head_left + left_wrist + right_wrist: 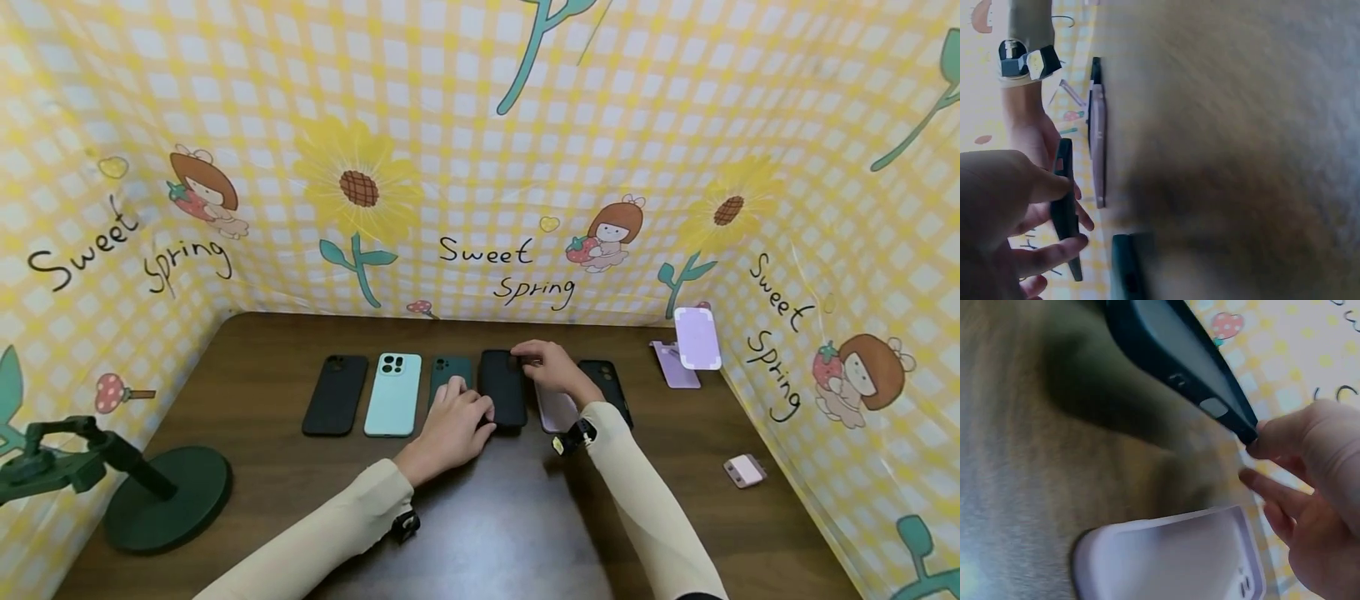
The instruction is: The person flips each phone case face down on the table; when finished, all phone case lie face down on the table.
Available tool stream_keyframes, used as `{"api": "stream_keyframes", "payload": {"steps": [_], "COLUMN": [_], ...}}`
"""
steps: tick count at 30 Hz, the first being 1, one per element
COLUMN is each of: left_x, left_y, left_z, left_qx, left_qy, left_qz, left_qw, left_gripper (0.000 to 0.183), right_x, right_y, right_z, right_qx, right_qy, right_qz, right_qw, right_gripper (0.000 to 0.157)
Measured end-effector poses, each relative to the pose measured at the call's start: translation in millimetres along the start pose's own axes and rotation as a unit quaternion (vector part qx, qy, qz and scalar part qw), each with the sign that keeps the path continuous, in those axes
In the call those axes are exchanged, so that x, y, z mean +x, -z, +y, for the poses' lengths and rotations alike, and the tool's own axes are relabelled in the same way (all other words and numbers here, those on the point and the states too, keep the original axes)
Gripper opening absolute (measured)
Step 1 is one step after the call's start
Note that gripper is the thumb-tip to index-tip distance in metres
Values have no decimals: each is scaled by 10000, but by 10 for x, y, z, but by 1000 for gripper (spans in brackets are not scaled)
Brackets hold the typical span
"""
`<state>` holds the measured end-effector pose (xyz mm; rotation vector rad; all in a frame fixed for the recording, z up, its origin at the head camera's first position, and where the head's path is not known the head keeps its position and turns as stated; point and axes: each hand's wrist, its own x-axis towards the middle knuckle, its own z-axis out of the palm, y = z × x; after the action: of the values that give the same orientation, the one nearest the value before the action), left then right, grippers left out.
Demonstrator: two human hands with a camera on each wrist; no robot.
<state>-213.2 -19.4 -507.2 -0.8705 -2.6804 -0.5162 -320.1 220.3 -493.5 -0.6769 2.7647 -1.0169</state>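
Both hands hold a black phone case (pixel 504 390) tilted a little above the table. My left hand (pixel 453 425) grips its near left side, thumb and fingers on the case's edge (pixel 1064 206) in the left wrist view. At the far right corner my right hand (pixel 553 367) pinches it; the right wrist view shows the thumb against the case's end (pixel 1191 369), its hollow side and cutouts visible. Under the left hand lies a dark green case (pixel 450 367), partly hidden. A lilac case (pixel 1172 556), hollow side up, lies below the right hand.
Left in the row lie another black case (pixel 335 396) and a mint case (pixel 393 396); a further black case (pixel 611 387) lies right. A lilac folding stand (pixel 697 340), a small white-and-pink plug (pixel 744 471) and a dark green round-based stand (pixel 168 500) are on the table.
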Motion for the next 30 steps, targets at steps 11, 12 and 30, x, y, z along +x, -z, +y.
{"api": "stream_keyframes", "payload": {"steps": [11, 12, 30], "left_x": [-1, 0, -16], "left_y": [172, 186, 296], "left_z": [-86, -100, -85], "left_qx": [-1061, -1173, -1708], "left_qy": [63, 49, -96], "left_qz": [565, 583, 585], "left_qw": [9927, 9914, 9835], "left_gripper": [17, 16, 16], "right_x": [-51, -57, -8], "right_y": [195, 210, 66], "right_z": [-152, -157, -89], "right_qx": [2240, 2358, 3971], "right_qy": [-297, -280, 89], "right_qz": [299, 314, 7], "right_qw": [9737, 9709, 9177], "right_gripper": [43, 42, 55]}}
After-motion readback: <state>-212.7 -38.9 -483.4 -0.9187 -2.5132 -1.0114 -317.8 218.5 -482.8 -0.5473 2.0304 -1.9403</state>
